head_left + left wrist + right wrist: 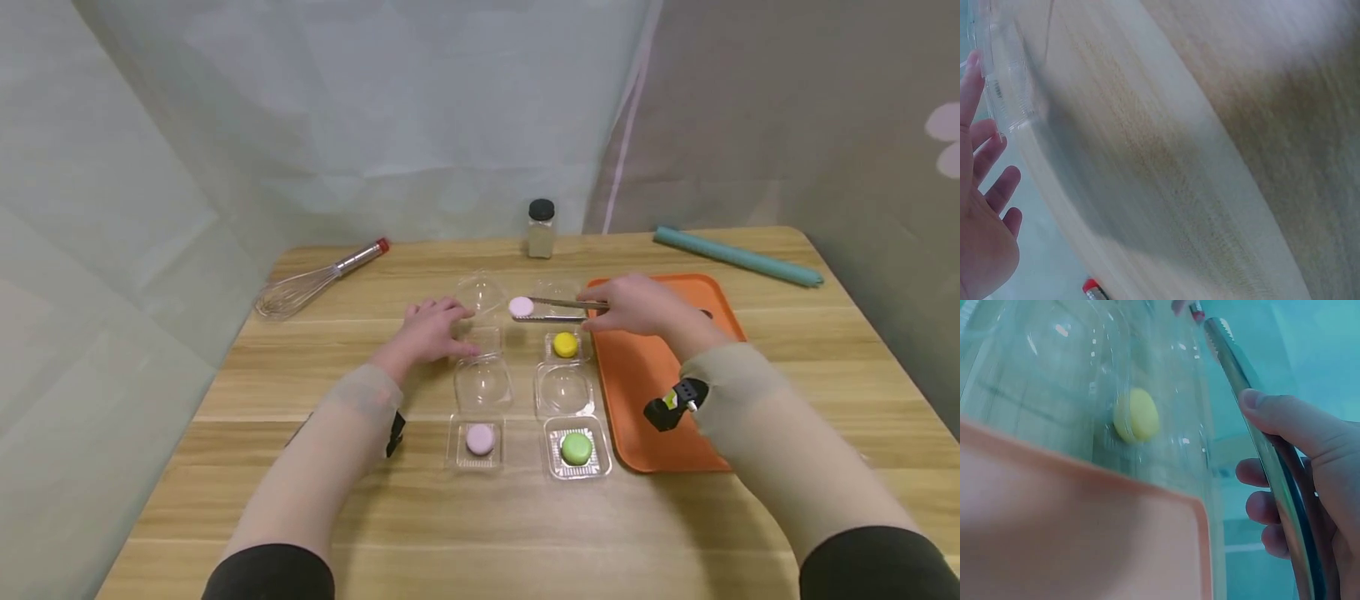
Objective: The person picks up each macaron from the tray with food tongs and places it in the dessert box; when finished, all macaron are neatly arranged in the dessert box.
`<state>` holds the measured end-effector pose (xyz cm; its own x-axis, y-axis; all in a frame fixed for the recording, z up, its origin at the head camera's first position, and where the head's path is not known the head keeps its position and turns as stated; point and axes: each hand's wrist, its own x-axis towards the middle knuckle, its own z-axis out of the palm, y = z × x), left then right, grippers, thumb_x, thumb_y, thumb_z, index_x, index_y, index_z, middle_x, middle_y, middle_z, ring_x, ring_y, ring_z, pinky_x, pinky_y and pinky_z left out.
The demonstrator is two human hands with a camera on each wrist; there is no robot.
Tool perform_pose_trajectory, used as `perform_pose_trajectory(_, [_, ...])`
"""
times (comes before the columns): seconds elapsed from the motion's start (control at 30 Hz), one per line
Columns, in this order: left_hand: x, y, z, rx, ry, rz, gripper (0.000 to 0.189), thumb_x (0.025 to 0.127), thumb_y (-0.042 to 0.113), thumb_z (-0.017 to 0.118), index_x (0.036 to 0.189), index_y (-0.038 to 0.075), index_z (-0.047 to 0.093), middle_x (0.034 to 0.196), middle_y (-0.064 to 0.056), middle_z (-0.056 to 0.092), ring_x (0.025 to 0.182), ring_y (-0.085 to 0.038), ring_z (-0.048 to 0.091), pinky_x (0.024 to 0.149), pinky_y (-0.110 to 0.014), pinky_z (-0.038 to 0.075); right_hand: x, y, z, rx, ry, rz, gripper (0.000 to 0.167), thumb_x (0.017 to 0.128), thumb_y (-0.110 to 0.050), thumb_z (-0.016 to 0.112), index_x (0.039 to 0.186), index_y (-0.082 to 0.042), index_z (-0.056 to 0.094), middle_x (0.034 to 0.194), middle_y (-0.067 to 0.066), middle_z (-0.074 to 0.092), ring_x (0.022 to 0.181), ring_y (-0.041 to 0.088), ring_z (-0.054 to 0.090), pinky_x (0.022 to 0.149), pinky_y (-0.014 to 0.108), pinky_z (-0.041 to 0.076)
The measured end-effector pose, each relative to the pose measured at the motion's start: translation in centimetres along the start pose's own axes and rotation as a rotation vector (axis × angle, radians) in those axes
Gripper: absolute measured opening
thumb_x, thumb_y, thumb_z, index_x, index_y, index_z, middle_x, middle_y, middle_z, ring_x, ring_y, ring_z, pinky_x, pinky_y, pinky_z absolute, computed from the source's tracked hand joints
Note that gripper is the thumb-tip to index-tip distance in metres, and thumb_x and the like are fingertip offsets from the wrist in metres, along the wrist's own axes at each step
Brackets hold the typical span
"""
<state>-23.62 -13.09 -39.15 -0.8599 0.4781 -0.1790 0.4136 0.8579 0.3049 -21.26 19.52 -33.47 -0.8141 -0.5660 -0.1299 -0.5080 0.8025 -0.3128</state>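
Observation:
In the head view my right hand (637, 307) grips metal tongs (562, 303) over the tray's far left part. A pale pink macaron (521, 307) sits at the tong tips. The right wrist view shows the thumb and fingers around the tongs (1260, 440). My left hand (429, 332) reaches to the far left clear plastic box (486, 340), thumb and forefinger spread at its side. Fingertips overlap the clear box (1010, 75) in the left wrist view. Another box holds a yellow macaron (566, 344). Nearer me, boxes hold a lilac macaron (480, 439) and a green macaron (577, 448), lids folded back.
An orange tray (630, 417) lies right of the boxes, beneath my right forearm. A whisk (322, 279) rests at the back left. A black-capped jar (541, 229) stands at the back edge, and a teal roll (738, 257) lies at the back right.

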Motion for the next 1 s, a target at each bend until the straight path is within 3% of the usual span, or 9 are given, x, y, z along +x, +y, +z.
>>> perform_pose_trajectory(0.2, [-0.3, -0.2, 0.0, 0.009, -0.001, -0.004, 0.077, 0.075, 0.054, 0.071, 0.137, 0.015, 0.047, 0.142, -0.010, 0.039, 0.127, -0.034, 0.032, 0.097, -0.050, 0.023, 2.3, -1.4, 0.9, -0.006, -0.034, -0.023, 0.051, 0.085, -0.036, 0.067, 0.128, -0.009, 0.058, 0.105, 0.010, 0.067, 0.088, 0.023, 0.062, 0.082, 0.045, 0.047])
perform_pose_trajectory(0.43, [-0.6, -0.5, 0.0, 0.019, 0.015, -0.004, 0.078, 0.074, 0.056, 0.070, 0.137, 0.015, 0.048, 0.143, -0.011, 0.038, 0.126, -0.034, 0.033, 0.097, -0.051, 0.024, 4.2, -3.2, 1.2, -0.021, -0.063, -0.053, 0.049, 0.085, -0.035, 0.068, 0.126, -0.010, 0.060, 0.116, 0.008, 0.064, 0.096, 0.025, 0.061, 0.088, 0.045, 0.045])
perform_pose_trajectory(0.73, [-0.1, -0.1, 0.1, 0.028, 0.008, 0.003, 0.079, 0.074, 0.056, 0.071, 0.137, 0.015, 0.047, 0.142, -0.009, 0.040, 0.127, -0.033, 0.033, 0.098, -0.051, 0.022, 5.1, -4.4, 1.5, -0.089, -0.118, -0.044, 0.047, 0.084, -0.033, 0.066, 0.125, -0.010, 0.061, 0.124, 0.008, 0.060, 0.113, 0.029, 0.055, 0.096, 0.045, 0.041])
perform_pose_trajectory(1.0, [0.2, 0.6, -0.1, 0.043, 0.002, 0.015, 0.078, 0.075, 0.056, 0.069, 0.138, 0.015, 0.046, 0.142, -0.009, 0.039, 0.126, -0.032, 0.034, 0.097, -0.048, 0.023, 5.8, -5.1, 1.2, -0.182, -0.155, -0.030, 0.047, 0.083, -0.033, 0.069, 0.124, -0.011, 0.062, 0.124, 0.007, 0.060, 0.113, 0.029, 0.054, 0.094, 0.046, 0.042])
